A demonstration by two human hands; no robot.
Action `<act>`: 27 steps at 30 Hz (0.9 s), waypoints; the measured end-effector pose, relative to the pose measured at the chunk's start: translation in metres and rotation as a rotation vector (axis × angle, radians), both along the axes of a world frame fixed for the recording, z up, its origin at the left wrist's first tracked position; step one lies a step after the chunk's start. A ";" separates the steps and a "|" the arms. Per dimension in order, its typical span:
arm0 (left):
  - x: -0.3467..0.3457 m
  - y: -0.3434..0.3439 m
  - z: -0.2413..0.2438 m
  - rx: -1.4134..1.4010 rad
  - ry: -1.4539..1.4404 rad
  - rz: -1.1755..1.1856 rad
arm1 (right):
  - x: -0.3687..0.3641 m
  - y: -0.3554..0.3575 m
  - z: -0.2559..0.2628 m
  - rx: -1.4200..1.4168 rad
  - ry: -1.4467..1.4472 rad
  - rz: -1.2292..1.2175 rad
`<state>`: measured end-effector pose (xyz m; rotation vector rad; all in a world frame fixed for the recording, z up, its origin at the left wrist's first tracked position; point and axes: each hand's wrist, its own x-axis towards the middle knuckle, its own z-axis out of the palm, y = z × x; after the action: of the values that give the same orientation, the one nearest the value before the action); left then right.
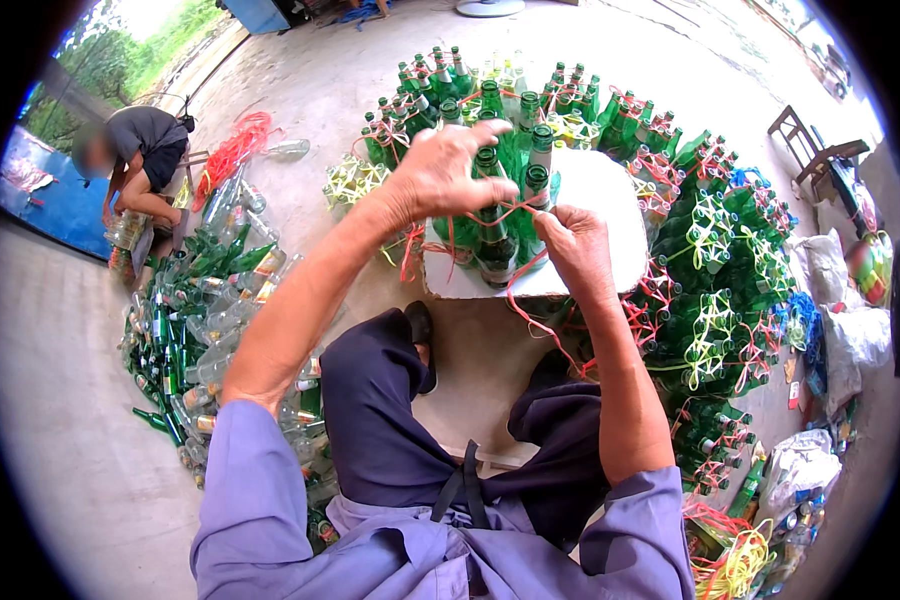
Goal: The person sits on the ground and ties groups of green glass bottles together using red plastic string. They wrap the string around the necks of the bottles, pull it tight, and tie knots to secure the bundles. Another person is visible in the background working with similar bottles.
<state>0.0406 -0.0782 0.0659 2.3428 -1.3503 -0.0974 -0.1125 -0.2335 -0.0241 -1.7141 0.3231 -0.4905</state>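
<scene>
A cluster of green glass bottles [497, 251] stands upright on a white board [607, 217] in front of my knees. Red plastic string [487, 220] runs around the near bottles at the shoulders and necks. My left hand [450, 172] reaches over the cluster from the left, thumb and forefinger spread apart around the bottle necks. Its thumb tip lies close by the string; its other fingers are partly hidden. At the cluster's right front, my right hand [576, 244] pinches the string between thumb and forefinger. A loose red tail [532, 319] hangs down from there past the board's edge.
Tied bundles of green bottles [709, 225] curve around the right and far sides. Loose bottles [210, 330] are heaped on the left floor, with red string [236, 146] beyond. Another person [146, 142] bends over bottles at far left. Yellow and red string [735, 551] lies lower right.
</scene>
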 end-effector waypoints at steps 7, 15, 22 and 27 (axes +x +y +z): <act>-0.028 -0.003 -0.039 -0.069 -0.317 0.051 | 0.003 0.003 -0.002 -0.037 -0.032 0.008; -0.035 -0.011 -0.057 -0.270 -0.333 0.076 | -0.006 -0.004 -0.006 -0.105 -0.042 0.021; -0.036 -0.014 -0.066 -0.410 -0.270 0.047 | -0.011 -0.001 0.005 -0.156 0.005 0.050; -0.033 -0.017 -0.068 -0.430 -0.240 0.056 | -0.016 -0.005 0.011 -0.243 0.037 0.055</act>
<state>0.0076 -0.0954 -0.0025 2.0670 -1.2596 0.4601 -0.1286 -0.2380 -0.0135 -1.9642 0.2493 -0.4727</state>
